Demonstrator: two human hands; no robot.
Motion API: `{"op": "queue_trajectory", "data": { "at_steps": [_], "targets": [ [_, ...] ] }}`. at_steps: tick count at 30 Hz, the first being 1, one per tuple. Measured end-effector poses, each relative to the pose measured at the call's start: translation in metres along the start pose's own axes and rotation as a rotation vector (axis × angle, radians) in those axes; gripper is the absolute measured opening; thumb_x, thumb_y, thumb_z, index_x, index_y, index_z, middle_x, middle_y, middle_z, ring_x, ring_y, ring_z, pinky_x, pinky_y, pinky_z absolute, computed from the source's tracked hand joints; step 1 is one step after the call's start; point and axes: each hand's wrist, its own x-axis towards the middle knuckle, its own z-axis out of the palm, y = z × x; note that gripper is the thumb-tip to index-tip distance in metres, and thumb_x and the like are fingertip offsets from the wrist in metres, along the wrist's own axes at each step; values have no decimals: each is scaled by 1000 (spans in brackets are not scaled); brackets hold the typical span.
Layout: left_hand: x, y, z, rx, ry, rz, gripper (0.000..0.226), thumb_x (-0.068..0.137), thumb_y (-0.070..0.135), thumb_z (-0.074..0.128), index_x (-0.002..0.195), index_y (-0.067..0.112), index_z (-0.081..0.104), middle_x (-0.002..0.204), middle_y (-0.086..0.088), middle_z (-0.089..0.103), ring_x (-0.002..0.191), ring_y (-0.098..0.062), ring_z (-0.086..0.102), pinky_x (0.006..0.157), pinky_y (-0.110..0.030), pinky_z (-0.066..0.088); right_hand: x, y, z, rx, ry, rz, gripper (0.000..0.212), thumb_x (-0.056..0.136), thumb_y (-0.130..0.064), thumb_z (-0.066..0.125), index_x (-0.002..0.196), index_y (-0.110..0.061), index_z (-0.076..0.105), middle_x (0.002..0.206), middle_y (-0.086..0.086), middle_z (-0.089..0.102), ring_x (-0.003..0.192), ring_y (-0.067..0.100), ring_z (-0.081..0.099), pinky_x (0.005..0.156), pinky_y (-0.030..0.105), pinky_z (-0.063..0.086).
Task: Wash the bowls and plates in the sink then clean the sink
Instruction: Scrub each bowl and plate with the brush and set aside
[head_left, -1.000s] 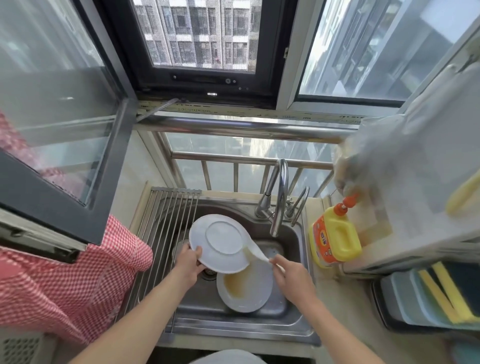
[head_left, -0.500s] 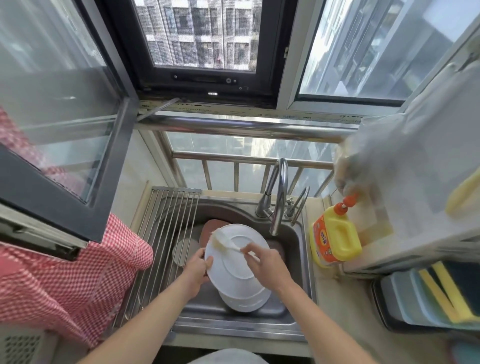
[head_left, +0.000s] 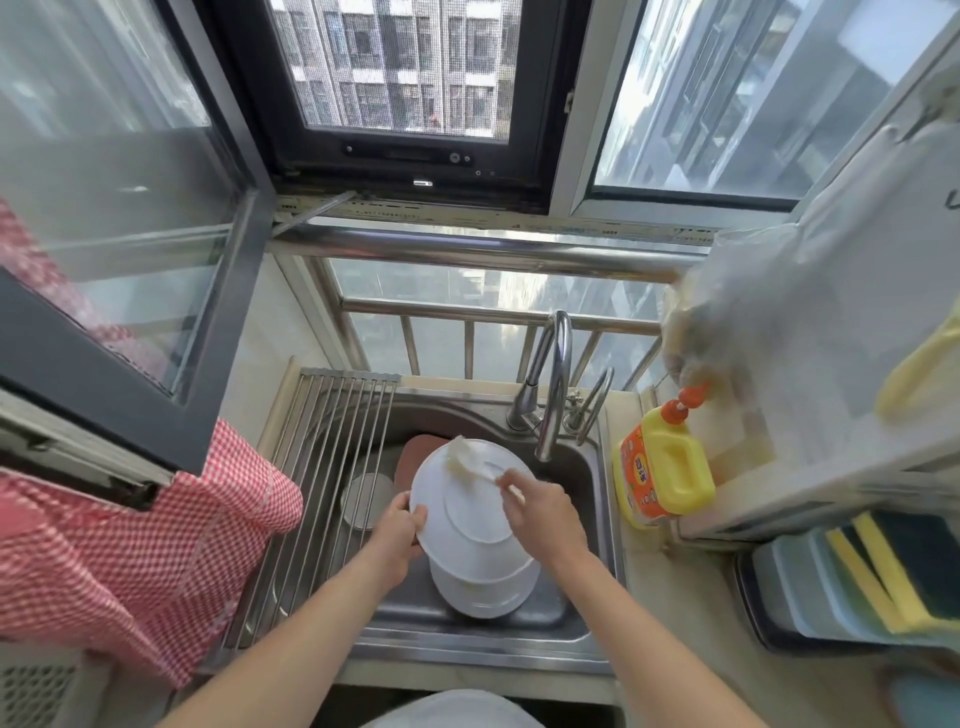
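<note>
our left hand (head_left: 397, 530) has its fingers (head_left: 415, 515) curled over the left rim of the white plate (head_left: 467, 514), gripping it tilted with its underside and round foot ring facing up. our right hand (head_left: 545, 512) pinches a pale dishcloth (head_left: 465, 460) and presses it on the plate's upper edge. the plate hangs over the stainless steel sink (head_left: 587, 467), just above a second white plate (head_left: 483, 587) lying in the basin.

to scrub well, we judge it best to keep the left grip firm, since glazed ceramic looks slick when wet, and to sweep the cloth in circles round the foot ring, where grime may collect, then turn the plate.

the cloth looks soft and limp. behind the plate sits a brownish round dish (head_left: 418, 452); a slatted metal rack (head_left: 332, 467) covers the sink's left side; the curved chrome faucet (head_left: 553, 384) stands behind; a yellow plastic detergent bottle (head_left: 662, 467) stands on the table at right.
</note>
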Motion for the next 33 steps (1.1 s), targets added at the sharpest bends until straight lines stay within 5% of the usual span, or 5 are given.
{"op": "queue_trajectory", "data": {
  "at_steps": [3, 8, 20, 27, 33],
  "targets": [
    [2, 3, 0, -67, 48, 11, 24, 105, 5, 40, 124, 15, 51, 117, -10, 62, 104, -32, 60, 85, -49, 55, -7, 4, 0, 5, -147, -104, 17, 97, -37, 55, 112, -43, 61, 92, -4, 75, 74, 17, 67, 68, 39, 56],
    [4, 10, -9, -42, 50, 29, 23, 105, 5, 40, 121, 17, 51, 119, -7, 60, 107, -30, 57, 85, -46, 53, -6, 22, -5, -11, 86, 110, 14, 97, -36, 55, 110, -39, 58, 84, -4, 71, 74, 20, 67, 64, 40, 54],
    [13, 22, -26, -72, 89, 77, 23, 105, 6, 43, 121, 19, 52, 121, -8, 59, 109, -30, 57, 85, -46, 53, -25, 25, -3, 73, -162, -80, 16, 95, -43, 58, 110, -48, 63, 85, -8, 72, 70, 15, 66, 68, 37, 55],
    [12, 15, -35, -116, 88, 79, 30, 105, 5, 42, 128, 20, 50, 122, -7, 59, 114, -31, 56, 90, -48, 51, -27, 40, -19, -47, -45, -34, 16, 98, -38, 59, 112, -42, 66, 83, -6, 71, 59, 8, 53, 58, 35, 47],
    [6, 4, -26, 10, -20, 38, 26, 105, 8, 43, 127, 16, 55, 128, -12, 62, 108, -31, 60, 79, -42, 55, -23, 16, -12, -95, 42, -11, 17, 100, -36, 55, 115, -38, 64, 88, -4, 71, 76, 19, 64, 63, 34, 47]
  ]
}}
